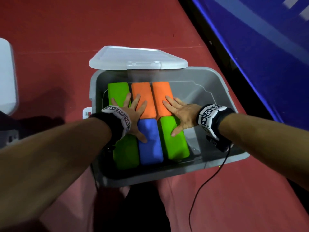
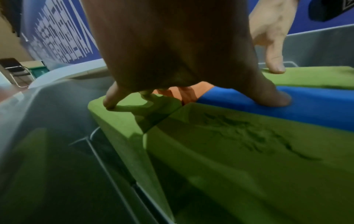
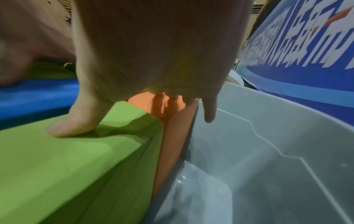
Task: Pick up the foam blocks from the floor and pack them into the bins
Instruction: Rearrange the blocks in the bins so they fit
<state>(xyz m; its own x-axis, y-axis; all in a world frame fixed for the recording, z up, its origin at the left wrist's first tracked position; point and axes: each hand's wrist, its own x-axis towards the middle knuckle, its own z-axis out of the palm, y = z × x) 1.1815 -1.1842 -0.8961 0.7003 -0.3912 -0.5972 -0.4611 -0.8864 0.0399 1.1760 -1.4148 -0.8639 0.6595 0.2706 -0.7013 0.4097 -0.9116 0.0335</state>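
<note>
A grey bin (image 1: 215,84) holds several foam blocks laid flat in two rows. The far row has a green block (image 1: 117,92) and two orange blocks (image 1: 144,94) (image 1: 161,92). The near row has a green block (image 1: 126,153), a blue block (image 1: 150,148) and another green block (image 1: 173,144). My left hand (image 1: 133,114) presses flat with spread fingers across the far green, left orange and blue blocks. My right hand (image 1: 180,114) presses flat on the right orange block, thumb on the near right green block (image 3: 57,166). Neither hand holds anything.
The bin's translucent lid (image 1: 138,59) lies propped at its far rim. The right part of the bin (image 3: 268,166) is bare plastic. Red floor (image 1: 66,39) surrounds it; a blue banner wall (image 1: 267,47) runs along the right. A black cable (image 1: 209,181) trails from my right wrist.
</note>
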